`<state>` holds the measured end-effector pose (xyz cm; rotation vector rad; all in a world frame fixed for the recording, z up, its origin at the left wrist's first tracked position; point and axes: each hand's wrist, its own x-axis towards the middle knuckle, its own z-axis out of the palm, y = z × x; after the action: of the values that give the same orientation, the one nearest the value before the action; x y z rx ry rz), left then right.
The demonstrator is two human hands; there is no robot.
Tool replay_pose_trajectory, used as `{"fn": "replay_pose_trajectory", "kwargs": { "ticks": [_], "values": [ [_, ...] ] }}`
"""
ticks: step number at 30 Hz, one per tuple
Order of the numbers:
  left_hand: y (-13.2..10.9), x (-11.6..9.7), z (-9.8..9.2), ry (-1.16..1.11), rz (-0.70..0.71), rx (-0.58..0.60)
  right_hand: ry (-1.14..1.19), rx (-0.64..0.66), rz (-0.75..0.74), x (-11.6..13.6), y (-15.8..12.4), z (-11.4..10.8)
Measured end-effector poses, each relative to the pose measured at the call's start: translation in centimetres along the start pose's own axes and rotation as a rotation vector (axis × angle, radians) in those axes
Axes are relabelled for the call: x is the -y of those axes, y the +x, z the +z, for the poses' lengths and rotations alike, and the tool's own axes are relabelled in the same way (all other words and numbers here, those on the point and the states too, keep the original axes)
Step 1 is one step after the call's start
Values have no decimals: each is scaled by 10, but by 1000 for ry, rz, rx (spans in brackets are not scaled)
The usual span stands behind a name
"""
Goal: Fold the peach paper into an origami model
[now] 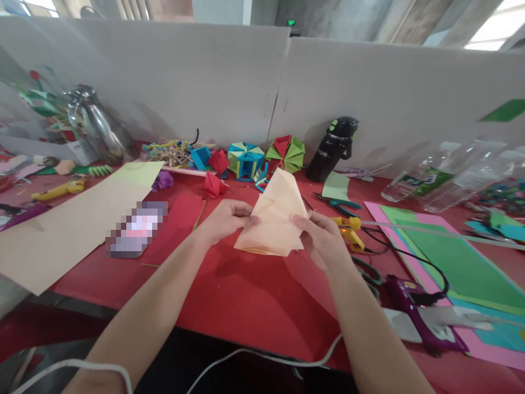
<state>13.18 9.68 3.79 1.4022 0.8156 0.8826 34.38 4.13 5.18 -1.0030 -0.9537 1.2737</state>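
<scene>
A folded sheet of pale peach paper (275,219) is held up over the red table, its top narrowing to a point and its lower edge slightly bulged open. My left hand (232,220) pinches its left side between thumb and fingers. On the right side, my right hand (324,235) grips the paper with the thumb in front and the fingers behind, partly hidden. Behind the paper stand folded paper shapes: a blue and yellow one (246,161), a red and green one (287,153) and a small red one (213,185).
A yellow glue gun (349,232) with a cable and a purple tool (418,312) lie to the right, beside stacked coloured paper (471,257). A phone (138,230) and long cream paper (82,230) are on the left. A black bottle (333,149) stands near the partition (184,82).
</scene>
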Motion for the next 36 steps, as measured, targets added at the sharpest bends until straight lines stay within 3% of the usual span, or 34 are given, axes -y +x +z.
{"fn": "replay_pose_trajectory", "kwargs": {
  "ticks": [4,9,15,21,25,31,36],
  "values": [
    [-1,-2,0,5,9,-7,-52,37,-34,1,0,-4],
    [0,-4,-2,73,59,-52,-343,50,-131,-1,3,-16],
    [-3,-2,0,429,366,-271,-660,37,-421,-3,5,-18],
    [-6,-4,1,697,579,-296,-780,94,-643,-1,0,-12],
    [-7,-5,-1,815,680,-395,-878,112,-774,-4,1,-8],
    [-9,-4,4,701,651,-316,-939,108,-876,-7,-1,-4],
    [-8,-7,6,468,584,-357,-1000,208,-854,-7,-4,-1]
  ]
}}
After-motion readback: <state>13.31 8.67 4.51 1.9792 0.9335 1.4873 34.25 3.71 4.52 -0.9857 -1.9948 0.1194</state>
